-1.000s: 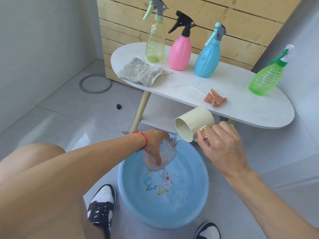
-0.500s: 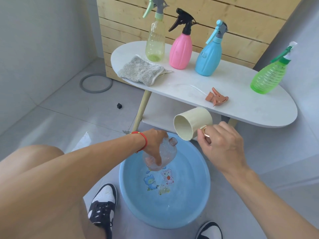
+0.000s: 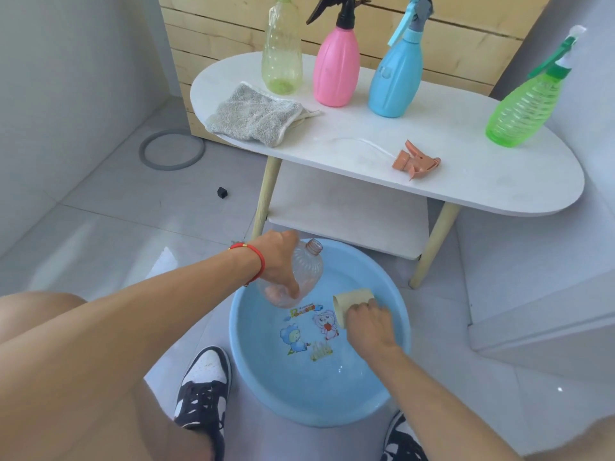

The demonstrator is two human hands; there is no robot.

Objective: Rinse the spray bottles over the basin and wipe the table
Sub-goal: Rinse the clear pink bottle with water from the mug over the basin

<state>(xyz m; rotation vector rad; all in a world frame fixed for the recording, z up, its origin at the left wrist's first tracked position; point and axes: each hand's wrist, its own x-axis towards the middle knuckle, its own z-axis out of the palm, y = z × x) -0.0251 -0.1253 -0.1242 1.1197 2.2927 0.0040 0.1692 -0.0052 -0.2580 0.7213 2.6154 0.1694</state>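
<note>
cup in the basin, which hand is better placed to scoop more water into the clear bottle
Right. The right hand already grips the cup down inside the basin at the water. The left hand is busy holding the clear bottle, neck up, above the basin.

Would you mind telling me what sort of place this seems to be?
Probably a tiled room corner at home, used as a washing spot: grey floor tiles, a blue basin on the floor, and a small white table against wooden slats.

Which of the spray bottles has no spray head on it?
The clear bottle in the left hand over the basin; its neck is bare.
</note>
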